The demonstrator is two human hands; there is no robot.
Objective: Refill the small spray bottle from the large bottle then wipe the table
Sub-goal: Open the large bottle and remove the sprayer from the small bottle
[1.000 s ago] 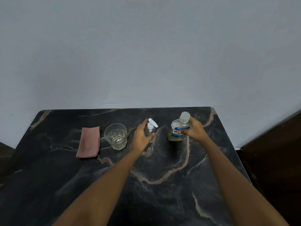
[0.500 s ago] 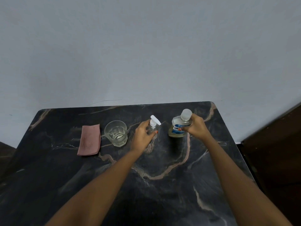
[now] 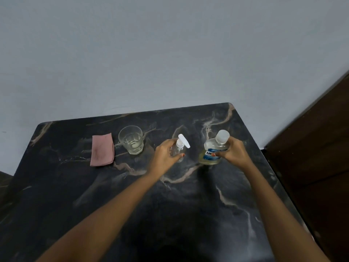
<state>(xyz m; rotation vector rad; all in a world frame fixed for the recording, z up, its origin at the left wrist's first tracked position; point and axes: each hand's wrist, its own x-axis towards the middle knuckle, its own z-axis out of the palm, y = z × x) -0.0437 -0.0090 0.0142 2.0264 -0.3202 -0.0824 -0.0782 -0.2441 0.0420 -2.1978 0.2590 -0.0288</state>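
On the dark marble-patterned desk [image 3: 188, 205], my left hand [image 3: 164, 157] has its grip closed around the body of the small clear spray bottle with its white pump head [image 3: 179, 151], holding it upright so it will not tip once the top is off. Just to the right of that small bottle, my right hand [image 3: 234, 154] wraps the large clear bottle of pale yellow liquid with a blue label [image 3: 212, 152], fingers closed on its side below the frosted cap [image 3: 222, 136]; I cannot tell whether its base rests on the desk. Both tops are on, so I judge the refill has not begun. To the left of the small bottle stands a clear drinking glass [image 3: 130, 139], and beyond it lies the folded pink cloth [image 3: 102, 149], untouched, kept aside for the wiping.
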